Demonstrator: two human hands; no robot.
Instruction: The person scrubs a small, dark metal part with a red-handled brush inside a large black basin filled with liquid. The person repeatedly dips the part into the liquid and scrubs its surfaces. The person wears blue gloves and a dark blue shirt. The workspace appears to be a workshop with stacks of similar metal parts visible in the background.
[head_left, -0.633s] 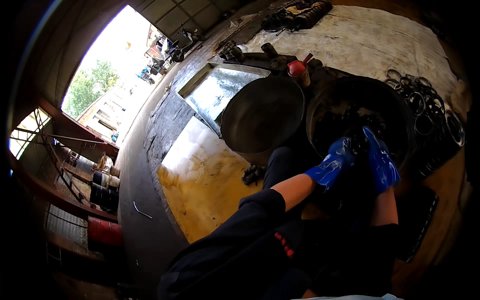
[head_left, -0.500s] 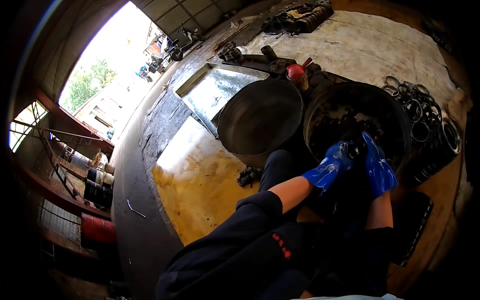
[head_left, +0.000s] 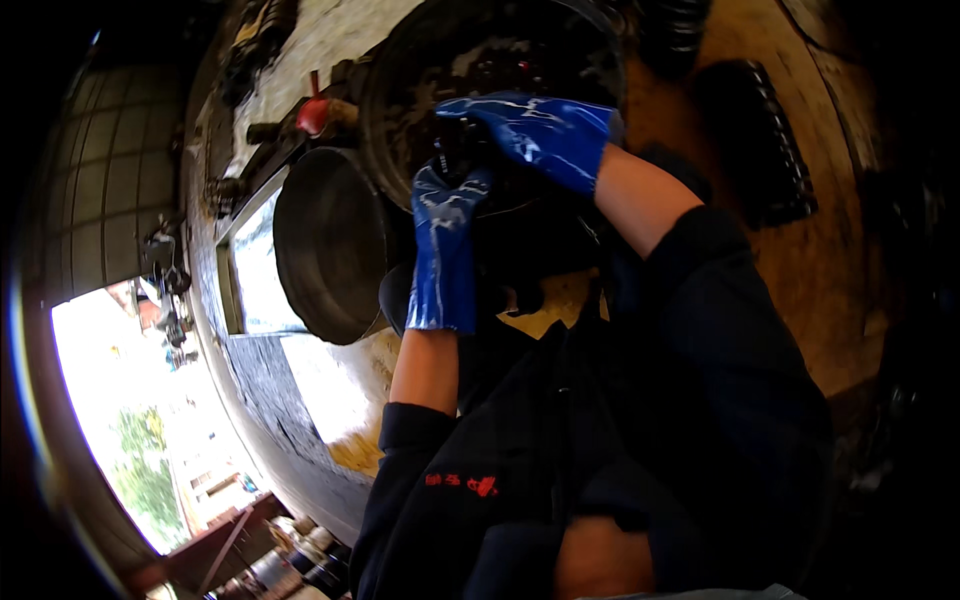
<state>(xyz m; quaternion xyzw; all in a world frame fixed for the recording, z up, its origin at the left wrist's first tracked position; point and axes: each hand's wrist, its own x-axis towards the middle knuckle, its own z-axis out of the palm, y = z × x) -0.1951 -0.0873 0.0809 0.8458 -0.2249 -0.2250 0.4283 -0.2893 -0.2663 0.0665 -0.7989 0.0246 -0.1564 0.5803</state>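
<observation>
Both my hands wear long blue rubber gloves, wet and shiny. My left hand (head_left: 445,215) reaches up from below with its fingers closed around the lower part of a small, dark, glossy part (head_left: 455,150). Across the top of that part lies my right hand (head_left: 540,135), coming from the right and closed on its far side. What kind of part it is I cannot make out, as the gloves cover much of it. Hands and part are over a large round tub (head_left: 385,185) holding dark liquid with pale patches of foam.
Left of the tub stands a second round metal basin (head_left: 330,250). Beyond it are a shallow rectangular tray (head_left: 232,280) and a red dipper (head_left: 313,116). On the right lie a long black part with a toothed-looking edge (head_left: 760,150) and a stack of black rings (head_left: 678,30).
My view has swung round, so the tub and hands now appear higher and further left. My right hand has turned to lie across the part, which remains between both hands.
</observation>
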